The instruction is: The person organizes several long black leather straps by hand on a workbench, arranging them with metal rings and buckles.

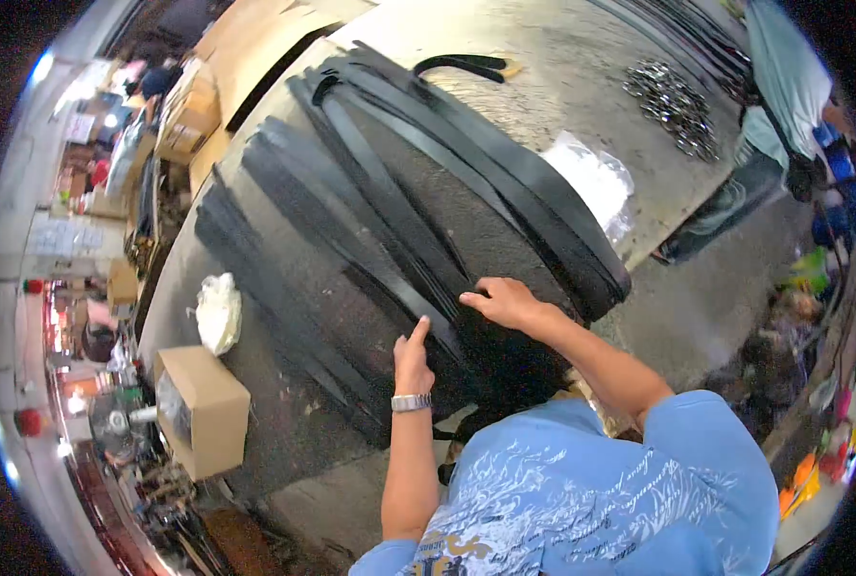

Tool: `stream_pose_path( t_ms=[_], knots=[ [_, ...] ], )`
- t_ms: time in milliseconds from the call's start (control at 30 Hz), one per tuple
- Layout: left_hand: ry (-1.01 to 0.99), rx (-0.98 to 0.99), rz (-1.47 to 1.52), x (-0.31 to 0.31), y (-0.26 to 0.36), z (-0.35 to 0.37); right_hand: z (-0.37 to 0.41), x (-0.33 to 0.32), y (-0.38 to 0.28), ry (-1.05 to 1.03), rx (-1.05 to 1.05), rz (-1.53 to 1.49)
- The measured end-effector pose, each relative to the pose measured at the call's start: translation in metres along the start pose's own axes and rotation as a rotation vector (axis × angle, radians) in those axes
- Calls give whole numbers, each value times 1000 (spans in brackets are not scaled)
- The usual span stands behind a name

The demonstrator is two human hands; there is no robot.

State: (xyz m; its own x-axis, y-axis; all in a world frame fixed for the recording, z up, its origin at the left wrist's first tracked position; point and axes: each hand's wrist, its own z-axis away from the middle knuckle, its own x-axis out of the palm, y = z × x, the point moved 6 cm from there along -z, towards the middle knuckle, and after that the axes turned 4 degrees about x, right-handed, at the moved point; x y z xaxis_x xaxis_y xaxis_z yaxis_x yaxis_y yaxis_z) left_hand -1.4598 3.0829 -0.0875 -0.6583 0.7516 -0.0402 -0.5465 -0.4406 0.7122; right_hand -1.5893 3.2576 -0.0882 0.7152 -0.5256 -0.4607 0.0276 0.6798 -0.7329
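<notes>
Long black belt straps (pixel 375 182) lie in several bundles across a dark work table (pixel 289 422), running from its far end toward me. My left hand (pixel 412 363), with a metal-banded watch (pixel 411 402) at the wrist, is closed at the near part of a middle bundle, one digit stretched along the straps. To its right, my right hand (pixel 507 303) bends over the same bundle, its fingers closed on the strap edges. The undersides of both hands are hidden. A thick bundle of straps (pixel 543 192) curves past the right hand's far side.
An open cardboard box (pixel 207 413) and a white plastic bag (pixel 219 314) sit at the left table edge. A clear plastic bag (pixel 591 182) and a pile of metal buckles (pixel 673 108) lie on the far right. A person (pixel 783 106) stands beyond them.
</notes>
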Motion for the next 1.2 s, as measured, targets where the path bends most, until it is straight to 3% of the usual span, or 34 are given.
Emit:
stream_pose_path(
  t_ms=[167,267,367,533,633,667,733,867,1000,1200],
  knots=[
    [54,61,-131,1,-16,-13,-2,9,-13,36,-121,16],
    [91,45,-3,-3,-21,-15,5,15,-19,15,-127,-56],
    [-286,-83,536,22,-2,10,6,14,-18,26,-113,-144],
    [-279,-107,377,16,-13,0,7,28,-3,94,-136,-224],
    [-363,-112,362,17,-14,-4,-5,24,-3,-114,-75,-415],
    [-397,-113,383,19,-12,-4,-28,37,16,-31,-71,-478],
    [-427,-87,407,21,-12,-5,-31,38,15,-193,32,-674],
    [-387,20,431,19,-16,-7,-4,27,-15,-287,23,-611],
    [-409,7,390,21,-17,0,0,24,-20,-109,10,-189],
    [-364,9,306,19,-36,-18,28,10,-14,285,-222,78]
  ],
)
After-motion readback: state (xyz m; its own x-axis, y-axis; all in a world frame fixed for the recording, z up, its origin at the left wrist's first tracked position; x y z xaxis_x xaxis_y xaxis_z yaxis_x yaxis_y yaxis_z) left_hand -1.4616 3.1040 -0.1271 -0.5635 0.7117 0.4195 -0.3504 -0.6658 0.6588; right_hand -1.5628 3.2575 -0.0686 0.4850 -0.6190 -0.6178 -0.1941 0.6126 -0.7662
